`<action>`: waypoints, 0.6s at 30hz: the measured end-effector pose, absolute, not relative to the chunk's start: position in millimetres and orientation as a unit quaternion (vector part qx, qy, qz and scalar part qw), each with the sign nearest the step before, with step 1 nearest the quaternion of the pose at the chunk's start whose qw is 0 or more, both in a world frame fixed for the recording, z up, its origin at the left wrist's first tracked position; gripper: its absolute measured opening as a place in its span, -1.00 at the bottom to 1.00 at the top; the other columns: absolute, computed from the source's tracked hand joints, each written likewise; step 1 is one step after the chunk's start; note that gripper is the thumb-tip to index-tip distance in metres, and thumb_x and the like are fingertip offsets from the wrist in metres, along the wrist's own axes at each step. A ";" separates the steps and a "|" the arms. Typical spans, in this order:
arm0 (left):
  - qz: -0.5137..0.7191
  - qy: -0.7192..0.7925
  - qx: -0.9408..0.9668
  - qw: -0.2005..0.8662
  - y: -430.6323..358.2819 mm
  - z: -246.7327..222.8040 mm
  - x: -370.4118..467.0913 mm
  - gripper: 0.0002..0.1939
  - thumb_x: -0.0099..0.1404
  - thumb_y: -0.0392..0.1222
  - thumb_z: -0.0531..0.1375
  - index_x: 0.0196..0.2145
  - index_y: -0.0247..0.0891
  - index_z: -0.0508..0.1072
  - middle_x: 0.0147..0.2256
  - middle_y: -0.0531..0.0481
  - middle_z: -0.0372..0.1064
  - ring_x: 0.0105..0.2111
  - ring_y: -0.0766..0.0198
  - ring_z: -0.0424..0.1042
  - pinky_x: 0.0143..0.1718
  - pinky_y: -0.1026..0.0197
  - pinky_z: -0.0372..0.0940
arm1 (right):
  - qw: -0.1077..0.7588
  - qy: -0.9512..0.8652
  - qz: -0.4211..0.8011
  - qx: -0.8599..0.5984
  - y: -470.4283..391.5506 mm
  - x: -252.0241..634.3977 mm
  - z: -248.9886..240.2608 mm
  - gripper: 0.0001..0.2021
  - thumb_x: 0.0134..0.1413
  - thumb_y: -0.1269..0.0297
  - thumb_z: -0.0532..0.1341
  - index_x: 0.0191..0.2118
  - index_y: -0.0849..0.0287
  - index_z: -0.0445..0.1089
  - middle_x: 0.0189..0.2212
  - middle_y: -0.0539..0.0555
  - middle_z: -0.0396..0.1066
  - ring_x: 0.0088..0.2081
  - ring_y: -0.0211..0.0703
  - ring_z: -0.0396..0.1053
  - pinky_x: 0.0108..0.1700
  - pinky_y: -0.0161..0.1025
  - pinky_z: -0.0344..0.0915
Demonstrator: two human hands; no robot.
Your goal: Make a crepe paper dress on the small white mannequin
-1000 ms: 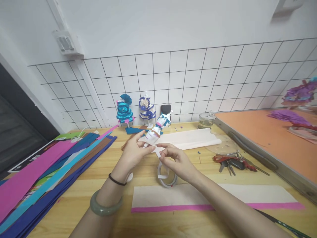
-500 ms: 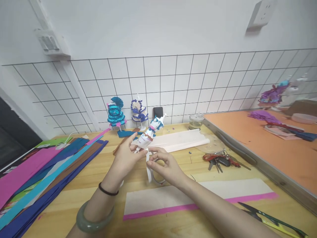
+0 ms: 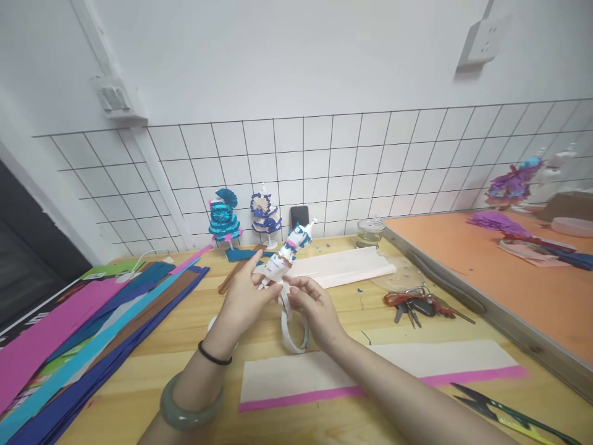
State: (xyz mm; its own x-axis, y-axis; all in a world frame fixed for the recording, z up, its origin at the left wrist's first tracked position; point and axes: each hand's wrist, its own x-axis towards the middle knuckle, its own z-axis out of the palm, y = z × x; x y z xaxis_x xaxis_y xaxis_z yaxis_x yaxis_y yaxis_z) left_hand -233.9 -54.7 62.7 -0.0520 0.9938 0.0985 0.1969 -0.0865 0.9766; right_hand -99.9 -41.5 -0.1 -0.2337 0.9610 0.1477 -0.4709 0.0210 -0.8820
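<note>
My left hand (image 3: pixel 245 303) grips the lower end of a small cone-shaped paper dress figure (image 3: pixel 279 262), which leans to the right. It is wrapped in white with teal, pink and brown frilled bands and has a white tip. My right hand (image 3: pixel 319 312) pinches a roll of white tape (image 3: pixel 291 346) that hangs below its fingers. The tape's loose end runs up to the base of the figure, between both hands' fingertips. Closer to me lies a cream paper strip (image 3: pixel 278 377) with a pink edge, passing under my right forearm.
Crepe paper strips (image 3: pixel 120 334) spread at left. Two decorated figures, one teal (image 3: pixel 225 216) and one purple-and-cream (image 3: pixel 266 216), stand by the wall beside a phone (image 3: pixel 299 216). Keys (image 3: pixel 419 306), scissors (image 3: pixel 504 411), a glass cup (image 3: pixel 369 233) and a raised orange board (image 3: pixel 509 296) are at right.
The tape roll has turned to show its ring more openly, with its loose end drawn up nearer the figure's base. The whole view has shifted slightly; the left hand keeps its hold.
</note>
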 end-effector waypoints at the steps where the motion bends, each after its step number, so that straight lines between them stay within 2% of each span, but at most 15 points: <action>1: 0.490 0.535 0.551 0.411 -54.9 62.9 -234.1 -0.11 0.01 -0.34 0.26 0.23 -0.32 -0.09 -0.17 -0.17 0.46 -0.20 0.13 0.45 -0.23 0.16 0.36 | 0.544 -0.434 0.665 -0.271 -40.8 -101.4 -0.5 -0.72 -0.16 0.16 0.29 -0.26 0.14 0.39 -0.34 0.06 0.48 -0.40 -0.17 0.40 -0.33 -0.25 0.28; 3: 0.497 0.529 0.546 0.417 -55.3 63.1 -234.3 -0.12 0.01 -0.34 0.25 0.23 -0.32 -0.09 -0.12 -0.19 0.43 -0.17 0.13 0.44 -0.25 0.19 0.36 | 0.518 -0.404 0.703 -0.271 -38.0 -104.3 -1.4 -0.67 -0.18 0.15 0.29 -0.24 0.19 0.40 -0.48 0.05 0.47 -0.48 -0.20 0.37 -0.40 -0.28 0.27; 8: 0.491 0.519 0.564 0.414 -56.2 62.5 -233.6 -0.12 0.01 -0.37 0.24 0.23 -0.36 -0.08 -0.07 -0.20 0.39 -0.12 0.16 0.41 -0.20 0.24 0.34 | 0.484 -0.409 0.719 -0.285 -25.5 -110.6 -6.9 -0.79 -0.22 0.20 0.30 -0.53 0.28 0.44 -0.60 0.02 0.38 -0.62 -0.35 0.21 -0.55 -0.36 0.17; 11: 0.480 0.516 0.591 0.392 -57.5 62.4 -233.8 -0.17 0.02 -0.35 0.23 0.22 -0.35 -0.04 -0.07 -0.19 0.40 -0.12 0.16 0.41 -0.18 0.23 0.33 | 0.470 -0.436 0.709 -0.293 -20.0 -112.3 -9.7 -0.86 -0.28 0.28 0.32 -0.56 0.27 0.45 -0.67 -0.03 0.36 -0.66 -0.37 0.18 -0.56 -0.36 0.16; 14: 0.455 0.536 0.616 0.357 -60.0 62.7 -234.1 -0.17 0.04 -0.32 0.22 0.22 -0.31 -0.04 -0.14 -0.16 0.44 -0.17 0.14 0.43 -0.20 0.18 0.33 | 0.466 -0.474 0.689 -0.291 -18.8 -112.8 -7.7 -0.77 -0.32 0.33 0.33 -0.37 0.22 0.50 -0.57 -0.01 0.46 -0.56 -0.28 0.31 -0.46 -0.32 0.22; 16: 0.444 0.548 0.624 0.338 -61.8 63.5 -233.6 -0.18 0.04 -0.31 0.21 0.23 -0.29 -0.04 -0.17 -0.14 0.45 -0.20 0.13 0.44 -0.21 0.16 0.34 | 0.468 -0.499 0.672 -0.283 -18.8 -112.9 -4.8 -0.66 -0.35 0.35 0.35 -0.27 0.18 0.50 -0.43 0.03 0.51 -0.41 -0.16 0.40 -0.35 -0.28 0.27; 18: 0.442 0.551 0.626 0.331 -63.3 64.8 -232.8 -0.18 0.04 -0.31 0.21 0.23 -0.28 -0.03 -0.16 -0.14 0.45 -0.20 0.13 0.44 -0.22 0.16 0.34 | 0.476 -0.519 0.650 -0.285 -17.3 -112.3 -3.0 -0.63 -0.37 0.35 0.36 -0.25 0.16 0.49 -0.30 0.07 0.52 -0.26 -0.07 0.41 -0.24 -0.23 0.29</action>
